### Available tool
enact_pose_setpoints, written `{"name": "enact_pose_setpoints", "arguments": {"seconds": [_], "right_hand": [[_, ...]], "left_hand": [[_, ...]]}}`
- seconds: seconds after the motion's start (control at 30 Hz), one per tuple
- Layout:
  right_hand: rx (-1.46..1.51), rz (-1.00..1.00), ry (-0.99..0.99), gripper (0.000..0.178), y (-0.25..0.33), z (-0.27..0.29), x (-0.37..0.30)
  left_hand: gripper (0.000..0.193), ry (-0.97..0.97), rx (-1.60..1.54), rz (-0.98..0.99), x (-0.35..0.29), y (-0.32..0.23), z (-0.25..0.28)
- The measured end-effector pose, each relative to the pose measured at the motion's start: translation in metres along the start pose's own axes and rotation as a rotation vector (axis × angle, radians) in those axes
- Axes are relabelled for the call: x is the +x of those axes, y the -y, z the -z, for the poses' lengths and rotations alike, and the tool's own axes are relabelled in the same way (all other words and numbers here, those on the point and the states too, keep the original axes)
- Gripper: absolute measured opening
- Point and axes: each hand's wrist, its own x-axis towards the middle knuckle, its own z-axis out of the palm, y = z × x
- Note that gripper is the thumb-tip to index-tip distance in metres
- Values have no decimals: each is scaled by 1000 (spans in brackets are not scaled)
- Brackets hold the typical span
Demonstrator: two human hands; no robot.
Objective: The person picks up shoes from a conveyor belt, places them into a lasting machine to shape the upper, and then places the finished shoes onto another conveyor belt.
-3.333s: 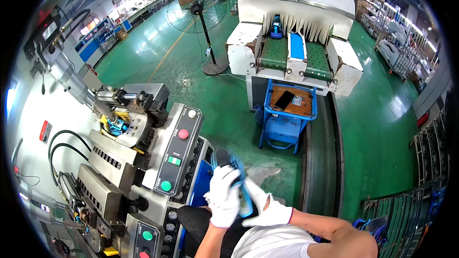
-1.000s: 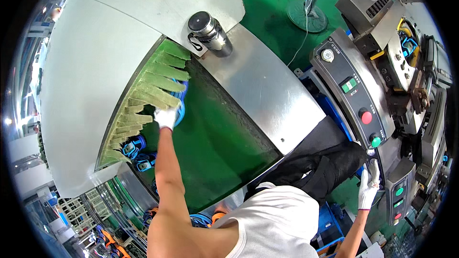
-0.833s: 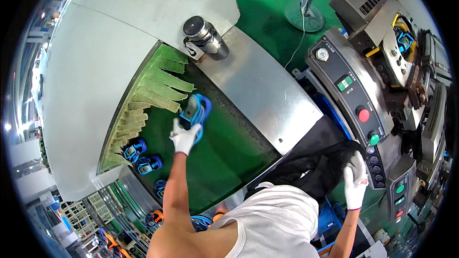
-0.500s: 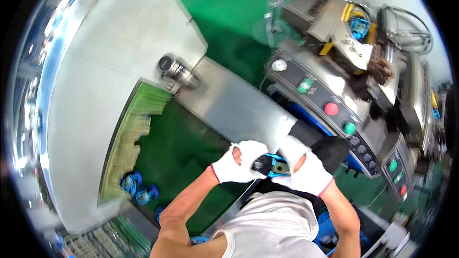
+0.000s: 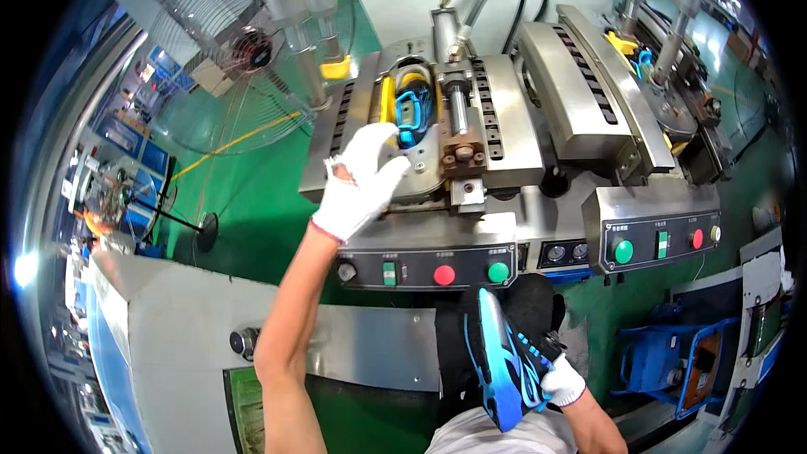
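You've turned from the conveyor to the press: your left hand (image 5: 363, 181) reaches spread-fingered toward the mould (image 5: 412, 113) at twelve o'clock; your right hand (image 5: 561, 382) pinches the blue shoe (image 5: 500, 361).

Press machine (image 5: 504, 118) fills upper centre of frame; mould cavity (image 5: 409, 109) in its top, left hand (image 5: 363, 181) just left of cavity; control panel (image 5: 429, 269) below hand; second panel (image 5: 656, 240) at right; fan (image 5: 227, 42) upper left; right hand (image 5: 561, 382) with shoe (image 5: 504, 361) lower centre
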Motion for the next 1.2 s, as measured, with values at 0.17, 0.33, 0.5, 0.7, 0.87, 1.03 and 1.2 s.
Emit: {"name": "enact_pose_setpoints", "arguments": {"seconds": [0.17, 0.33, 0.5, 0.7, 0.87, 1.03, 1.2], "right_hand": [[29, 157, -116, 104, 10, 5, -2], [-6, 208, -232, 113, 22, 11, -24], [186, 243, -357, 116, 40, -17, -22], [62, 238, -432, 109, 34, -15, -7], [59, 202, -441, 76, 56, -48, 27], [-233, 271, -459, 64, 85, -88, 94], [-374, 319, -283, 30, 139, -173, 252]], "left_hand": [[76, 28, 409, 255, 107, 86, -65], [79, 63, 609, 483, 144, 126, -143], [78, 205, 567, 500, 190, 143, -105], [67, -81, 371, 378, 146, 83, 8], [54, -309, 105, 406, -17, -4, 85], [57, -389, 52, 513, -230, -17, 92], [58, -334, 92, 901, -389, -8, 62]]}}
